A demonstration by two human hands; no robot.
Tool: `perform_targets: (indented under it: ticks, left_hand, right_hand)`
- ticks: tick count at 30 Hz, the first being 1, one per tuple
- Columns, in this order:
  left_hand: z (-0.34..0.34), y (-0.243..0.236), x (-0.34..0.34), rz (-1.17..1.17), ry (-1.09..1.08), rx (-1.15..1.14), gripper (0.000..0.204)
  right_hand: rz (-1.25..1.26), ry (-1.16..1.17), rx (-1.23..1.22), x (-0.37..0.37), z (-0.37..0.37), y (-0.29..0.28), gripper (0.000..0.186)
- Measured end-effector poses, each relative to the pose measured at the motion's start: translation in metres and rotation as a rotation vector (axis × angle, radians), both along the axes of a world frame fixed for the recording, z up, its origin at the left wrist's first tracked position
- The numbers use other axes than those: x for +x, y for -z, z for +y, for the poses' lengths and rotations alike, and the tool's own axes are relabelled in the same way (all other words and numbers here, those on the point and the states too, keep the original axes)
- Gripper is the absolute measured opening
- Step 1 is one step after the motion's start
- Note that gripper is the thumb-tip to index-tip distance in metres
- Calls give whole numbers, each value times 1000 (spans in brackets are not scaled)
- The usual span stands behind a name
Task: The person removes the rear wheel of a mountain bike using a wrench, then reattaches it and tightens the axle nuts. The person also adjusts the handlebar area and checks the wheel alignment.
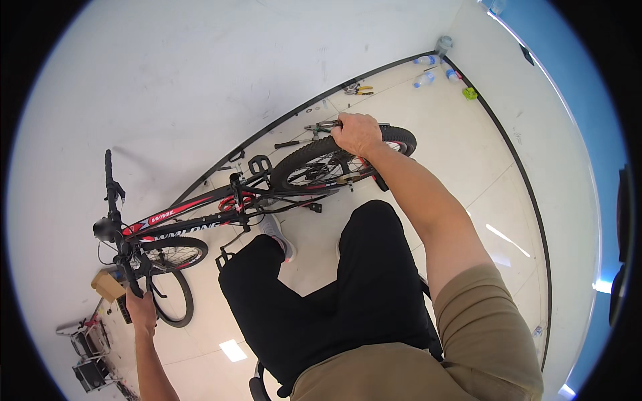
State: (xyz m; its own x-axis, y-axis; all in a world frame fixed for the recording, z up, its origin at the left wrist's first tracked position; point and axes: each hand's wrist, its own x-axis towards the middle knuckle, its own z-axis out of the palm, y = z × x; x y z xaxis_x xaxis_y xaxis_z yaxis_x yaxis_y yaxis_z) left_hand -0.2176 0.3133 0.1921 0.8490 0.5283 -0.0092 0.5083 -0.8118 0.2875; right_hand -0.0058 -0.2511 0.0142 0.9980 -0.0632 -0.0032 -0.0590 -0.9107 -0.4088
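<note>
A black and red bicycle [180, 217] stands in front of me, from the handlebar at the left to the rear wheel [287, 162] at the upper middle. My left hand [142, 313] is closed round the near end of the handlebar [131, 277]. With my right hand [359, 136] I grip the top of the rear tyre; its fingertips are mostly hidden behind the tyre. A pedal [259, 165] sticks up near the wall side. The front wheel [175, 252] shows below the handlebar, and a dark ring [190, 304] curves beneath it.
Pliers with yellow handles [361, 89] and other tools [287, 144] lie along the wall. Plastic bottles [423, 80] and a green object [470, 93] sit in the far corner. A cardboard box [107, 286] and a folding chair [90, 354] are at the left. My shoe [281, 240] is beside the frame.
</note>
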Motion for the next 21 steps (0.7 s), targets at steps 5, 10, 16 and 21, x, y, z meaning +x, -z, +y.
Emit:
perform_targets:
  ticks: [5,10,16,21]
  left_hand:
    - [24,11,2,28,-2,12,23]
    - [16,9,6,38,-9,-41,28]
    - [23,10,-4,23,20,-61,28]
    - [23,2,-15,61,33,-9,31]
  right_hand:
    - [-110,156,329,-13,2,-2,24]
    - [-133,99,543,-18,-23,8,27]
    - [-118,133,325,-41,-7,9,19]
    - [-77,170,211,-34,3,4,21]
